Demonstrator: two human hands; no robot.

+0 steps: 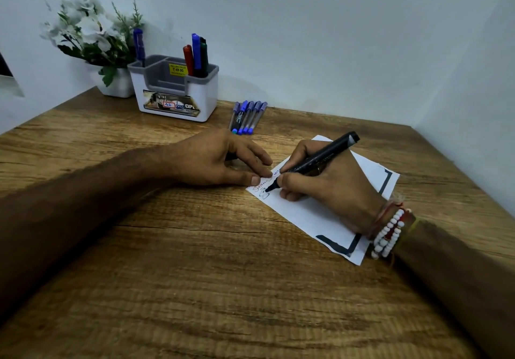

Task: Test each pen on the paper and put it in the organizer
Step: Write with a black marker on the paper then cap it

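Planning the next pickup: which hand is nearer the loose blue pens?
Left. The left hand lies just short of the blue pens; the right hand writes with the marker, farther off.

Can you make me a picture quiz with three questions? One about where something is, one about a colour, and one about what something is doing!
1. Where do the loose blue pens lie?
A) on the table beside the organizer
B) in a drawer
C) on the floor

2. What colour is the marker in the right hand?
A) red
B) black
C) yellow

3. What is that marker's tip doing?
A) hiding under a cap
B) pointing up at the ceiling
C) touching the paper

Answers:
1 A: the pens lie in a row on the wood next to the organizer.
2 B: the barrel that the fingers grip is black all along.
3 C: the bare tip meets the sheet at a small scribble.
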